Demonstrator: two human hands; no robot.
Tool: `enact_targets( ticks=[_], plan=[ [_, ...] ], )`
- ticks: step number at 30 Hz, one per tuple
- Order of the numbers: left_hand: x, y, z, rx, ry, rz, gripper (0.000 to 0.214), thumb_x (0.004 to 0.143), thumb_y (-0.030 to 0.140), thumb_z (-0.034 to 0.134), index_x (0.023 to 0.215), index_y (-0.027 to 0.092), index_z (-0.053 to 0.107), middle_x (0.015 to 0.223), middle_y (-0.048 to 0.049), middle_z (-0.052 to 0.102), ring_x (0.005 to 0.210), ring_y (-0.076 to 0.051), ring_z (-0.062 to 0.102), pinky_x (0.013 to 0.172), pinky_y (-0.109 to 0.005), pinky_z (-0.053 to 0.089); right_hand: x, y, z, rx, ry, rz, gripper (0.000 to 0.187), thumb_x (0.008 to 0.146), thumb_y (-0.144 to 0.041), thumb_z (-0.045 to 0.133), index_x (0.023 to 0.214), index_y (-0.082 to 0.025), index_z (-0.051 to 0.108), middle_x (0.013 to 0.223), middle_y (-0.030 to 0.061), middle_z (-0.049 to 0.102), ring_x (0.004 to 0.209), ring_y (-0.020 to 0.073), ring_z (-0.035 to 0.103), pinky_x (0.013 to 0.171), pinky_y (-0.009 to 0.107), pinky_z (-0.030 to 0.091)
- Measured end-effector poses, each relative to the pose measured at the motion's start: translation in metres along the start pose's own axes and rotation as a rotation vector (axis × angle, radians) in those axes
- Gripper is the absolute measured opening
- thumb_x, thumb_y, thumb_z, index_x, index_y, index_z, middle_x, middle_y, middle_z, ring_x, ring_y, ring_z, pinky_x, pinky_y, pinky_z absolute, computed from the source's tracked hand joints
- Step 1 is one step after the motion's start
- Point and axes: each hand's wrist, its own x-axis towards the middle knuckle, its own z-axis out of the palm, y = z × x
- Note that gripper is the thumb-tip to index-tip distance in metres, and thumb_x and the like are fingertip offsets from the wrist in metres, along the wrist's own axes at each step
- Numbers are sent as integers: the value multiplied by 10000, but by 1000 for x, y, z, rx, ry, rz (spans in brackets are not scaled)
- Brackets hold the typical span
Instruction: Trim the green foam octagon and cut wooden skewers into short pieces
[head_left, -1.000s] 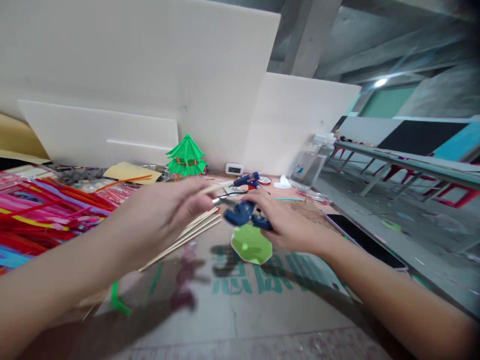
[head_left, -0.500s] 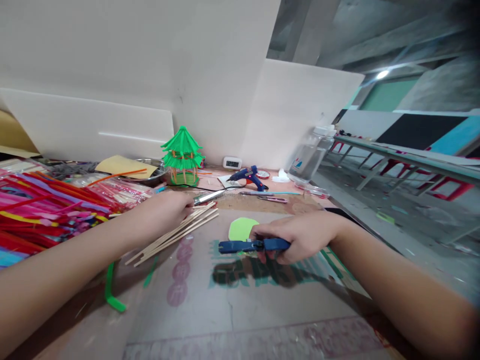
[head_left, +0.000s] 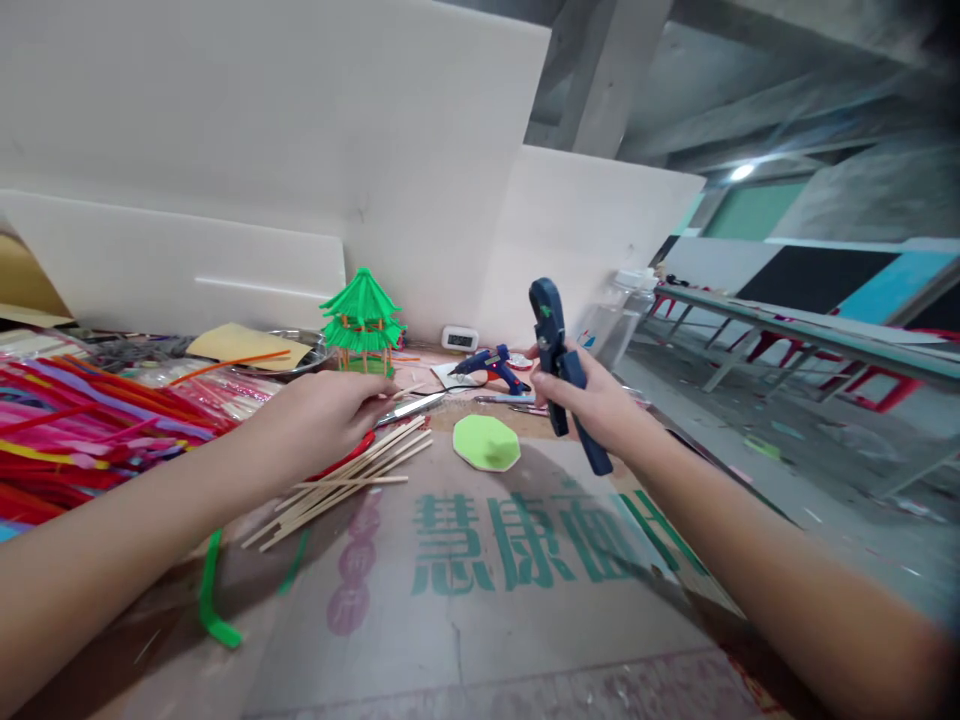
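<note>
My right hand (head_left: 592,395) is closed around a dark blue, plier-like hand tool (head_left: 553,350), raised upright above the right side of the board. My left hand (head_left: 337,415) hovers just over the scissors (head_left: 409,408), its fingertips pinched together; a thin pale bit shows at the tips, too small to name. Under and in front of that hand lies a loose bundle of thin wooden sticks (head_left: 349,480), one crossing the others. Between the hands, a light green octagonal piece (head_left: 486,443) lies flat on the plastic-covered board (head_left: 465,640).
A green pagoda model (head_left: 363,315) stands at the back, near a small digital clock (head_left: 460,338) and a blue glue gun (head_left: 491,366). Colourful pipe cleaners (head_left: 90,420) heap up on the left. Clear bottles (head_left: 619,315) stand back right. A bent green strip (head_left: 213,595) lies front left.
My right hand has lifted the blue tool up and away from the green octagon, turning it upright. My left hand has moved slightly up; a stick now lies across the bundle.
</note>
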Motion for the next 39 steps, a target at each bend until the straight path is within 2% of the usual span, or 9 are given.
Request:
enact_targets(
  ticks=[7, 14, 19, 23, 26, 28, 31, 34, 39],
  plan=[
    [-17, 34, -12, -75, 138, 145, 274, 966, 376, 387, 964, 214, 608, 812, -5, 654, 690, -160, 574, 614, -241, 364, -25, -34, 21, -113, -103, -145, 256, 855, -316, 570, 1079, -199, 524, 926, 47, 622, 824, 196, 577, 738, 337, 471],
    [-18, 37, -12, -54, 144, 150, 363, 987, 400, 320, 956, 200, 621, 827, -19, 653, 672, -161, 562, 584, -247, 346, -32, -51, 14, -143, -53, -166, 201, 844, -311, 581, 1005, -205, 523, 855, 27, 604, 769, 176, 570, 705, 308, 467],
    [-16, 33, -7, 20, 112, 137, 352, 952, 442, 385, 995, 220, 654, 821, -28, 681, 720, -189, 605, 601, -256, 372, -23, -41, 5, -226, -89, -161, 311, 859, -351, 550, 1125, -197, 505, 993, 70, 629, 868, 207, 594, 777, 332, 461],
    [-9, 21, 14, 47, 17, 141, 364, 913, 480, 437, 992, 226, 686, 872, -48, 702, 790, -211, 636, 664, -267, 423, 0, -6, -9, -512, -264, 28, 453, 813, -406, 587, 1203, -191, 506, 1109, 99, 649, 944, 259, 606, 789, 339, 458],
    [5, 20, 35, 74, -22, 129, 426, 865, 562, 479, 1035, 230, 686, 944, -72, 707, 861, -249, 649, 709, -297, 447, 14, 22, -19, -542, -327, 122, 425, 751, -442, 644, 1093, -193, 603, 1022, 81, 694, 888, 267, 630, 739, 310, 470],
    [19, 27, 50, 86, -61, 152, 541, 809, 634, 519, 1162, 242, 637, 1060, -94, 696, 955, -293, 640, 753, -334, 458, 18, 34, -24, -543, -331, 158, 426, 726, -457, 664, 1063, -198, 633, 986, 75, 707, 861, 269, 638, 716, 302, 471],
    [39, 42, 72, 60, -127, 172, 788, 706, 696, 600, 1340, 240, 493, 1194, -116, 653, 1060, -327, 610, 819, -365, 466, 19, 40, -31, -538, -318, 194, 456, 724, -448, 660, 1104, -198, 632, 1027, 89, 701, 871, 277, 635, 723, 311, 468],
    [54, 53, 92, 61, -137, 162, 1006, 628, 710, 655, 1425, 169, 368, 1308, -176, 575, 1156, -367, 558, 894, -399, 459, 19, 40, -35, -490, -319, 192, 454, 732, -449, 653, 1120, -215, 629, 1070, 78, 691, 901, 271, 630, 753, 315, 469],
    [54, 59, 101, 72, -110, 179, 969, 700, 624, 653, 1462, 158, 275, 1336, -173, 546, 1181, -335, 549, 931, -408, 470, 21, 40, -31, -345, -319, 179, 386, 737, -398, 667, 1077, -218, 635, 969, 44, 703, 881, 246, 639, 776, 325, 487]
  ],
)
